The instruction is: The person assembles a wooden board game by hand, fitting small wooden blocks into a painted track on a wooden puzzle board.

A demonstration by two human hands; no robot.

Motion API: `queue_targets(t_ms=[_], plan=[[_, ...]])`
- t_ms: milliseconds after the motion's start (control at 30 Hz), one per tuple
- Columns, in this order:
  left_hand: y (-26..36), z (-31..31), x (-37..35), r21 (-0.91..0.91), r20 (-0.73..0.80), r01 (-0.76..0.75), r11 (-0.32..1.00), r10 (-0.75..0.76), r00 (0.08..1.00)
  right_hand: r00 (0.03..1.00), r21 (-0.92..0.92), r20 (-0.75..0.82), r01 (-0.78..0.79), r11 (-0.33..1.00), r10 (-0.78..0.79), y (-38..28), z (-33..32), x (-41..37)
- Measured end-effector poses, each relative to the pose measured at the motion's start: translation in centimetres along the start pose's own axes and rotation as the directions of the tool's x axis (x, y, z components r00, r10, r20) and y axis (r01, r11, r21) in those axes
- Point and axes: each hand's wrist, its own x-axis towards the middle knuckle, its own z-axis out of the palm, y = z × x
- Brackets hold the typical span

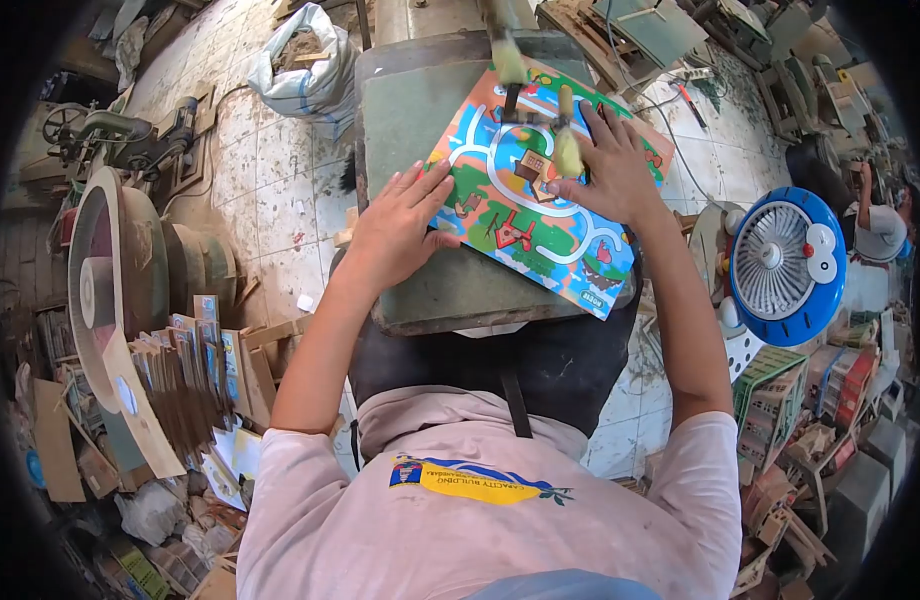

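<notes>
A colourful printed board (470,190) with white winding tracks and cartoon pictures lies tilted on a worn green machine table (410,110). My left hand (402,222) rests flat on its left edge, fingers together and stretched out. On the board's right half lies my right hand (620,165), fingers spread and thumb pointing toward the middle. Close to that thumb, a metal machine head (525,118) with pale yellow-green parts comes down over the board. It hides part of the print and the spot beneath it.
A white sack (305,70) stands on the tiled floor beyond the table. To the left are a large round machine wheel (105,270) and a stack of thin boards (185,365). A blue fan (788,265) stands at right, with a person (878,225) farther off.
</notes>
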Motion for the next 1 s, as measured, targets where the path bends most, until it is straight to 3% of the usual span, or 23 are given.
queue_targets(t_ms=[200, 400, 467, 600, 700, 1000], plan=[[-1.1, -0.5, 0.8, 0.014, 0.035, -0.022, 1.000, 0.021, 0.999, 0.999, -0.084, -0.048, -0.019, 0.996, 0.015, -0.9, 0.2, -0.5], [-1.5, -1.1, 1.2, 0.061, 0.078, -0.036, 0.997, 0.032, 0.996, 0.997, 0.057, 0.055, -0.065, 0.996, 0.062, 0.6, -0.9, 0.5], [-1.4, -1.1, 1.2, 0.061, 0.080, -0.031, 0.998, 0.026, 0.996, 0.994, -0.138, 0.066, -0.073, 0.988, 0.083, 1.8, -0.2, 0.9], [-1.5, -1.1, 1.1, 0.056, 0.086, -0.026, 0.998, 0.021, 0.996, 0.990, -0.064, 0.124, -0.064, 0.996, 0.072, 1.6, -0.8, 1.0], [-1.6, -1.2, 1.2, 0.058, 0.083, -0.034, 0.998, 0.029, 0.996, 0.981, -0.105, 0.166, -0.086, 0.991, 0.103, 1.2, -1.2, 0.9], [-2.4, -2.1, 2.5, 0.116, 0.181, -0.050, 0.992, 0.029, 0.983, 0.982, -0.126, 0.038, -0.178, 0.976, 0.184, 0.1, -0.5, -0.7]])
